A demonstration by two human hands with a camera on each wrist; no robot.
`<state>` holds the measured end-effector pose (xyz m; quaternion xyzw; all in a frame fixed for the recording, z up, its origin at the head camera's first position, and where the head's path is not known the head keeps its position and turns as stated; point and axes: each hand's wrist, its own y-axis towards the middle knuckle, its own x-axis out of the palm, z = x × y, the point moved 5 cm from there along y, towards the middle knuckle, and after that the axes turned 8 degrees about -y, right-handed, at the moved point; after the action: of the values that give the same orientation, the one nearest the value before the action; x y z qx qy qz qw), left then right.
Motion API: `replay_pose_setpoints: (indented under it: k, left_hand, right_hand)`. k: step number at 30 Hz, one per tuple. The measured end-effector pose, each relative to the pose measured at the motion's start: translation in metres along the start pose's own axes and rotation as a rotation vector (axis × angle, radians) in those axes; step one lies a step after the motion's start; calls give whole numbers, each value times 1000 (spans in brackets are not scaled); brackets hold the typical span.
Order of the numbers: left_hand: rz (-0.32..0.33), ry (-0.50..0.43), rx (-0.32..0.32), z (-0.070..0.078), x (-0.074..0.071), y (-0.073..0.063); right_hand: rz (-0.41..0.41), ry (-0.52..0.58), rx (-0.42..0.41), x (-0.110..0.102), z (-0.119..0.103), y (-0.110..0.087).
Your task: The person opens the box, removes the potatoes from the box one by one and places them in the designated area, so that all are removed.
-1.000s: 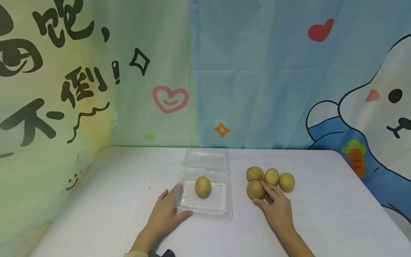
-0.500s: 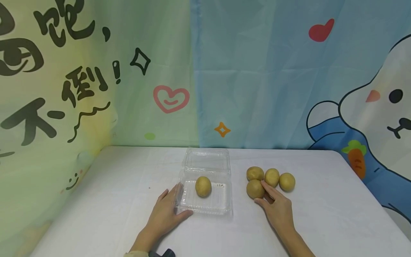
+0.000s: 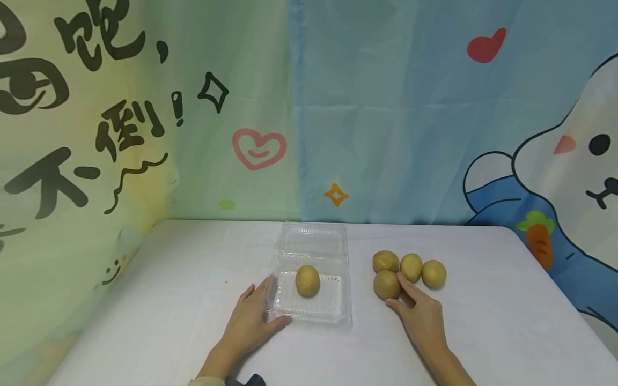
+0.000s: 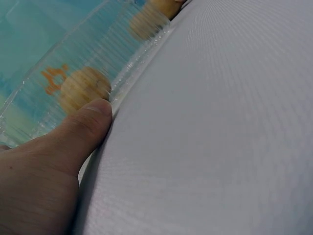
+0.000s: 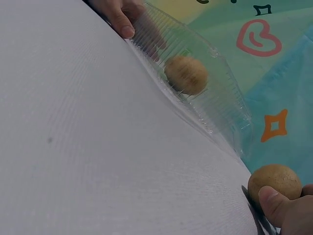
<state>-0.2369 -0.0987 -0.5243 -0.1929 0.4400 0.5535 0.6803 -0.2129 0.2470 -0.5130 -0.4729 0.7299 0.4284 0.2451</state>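
A clear plastic clamshell box [image 3: 333,308] lies with its lid folded back, and one yellow-brown potato [image 3: 307,280] sits in its base. My left hand [image 3: 248,319] rests against the box's left side, its thumb stretched along the front edge. That thumb also shows against the box wall in the left wrist view. To the right of the box, my right hand [image 3: 422,316] holds the front potato [image 3: 386,284] of a small group between thumb and fingers. In the right wrist view this held potato [image 5: 275,183] appears at the table surface, with the thumb pressed against it.
Behind the held potato lie three more: a left potato [image 3: 385,261], a middle potato [image 3: 411,266] and a right potato [image 3: 434,274]. All are on a white-covered table [image 3: 159,300]. A printed curtain [image 3: 376,107] hangs along the table's far edge.
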Motion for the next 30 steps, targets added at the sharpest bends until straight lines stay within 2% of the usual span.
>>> replay_pose_setpoints:
  k: [10,23,30]
  left_hand:
    - [-17,10,-13,-1,0,-1]
    - [1,-7,1,1,-2,0]
    - [-18,-5,-9,-1,0,1]
  right_hand:
    - [20,6,-3,-1,1,0]
    - [47,19,10,-8,-3,0]
    - [62,10,-71,-15,-17,4]
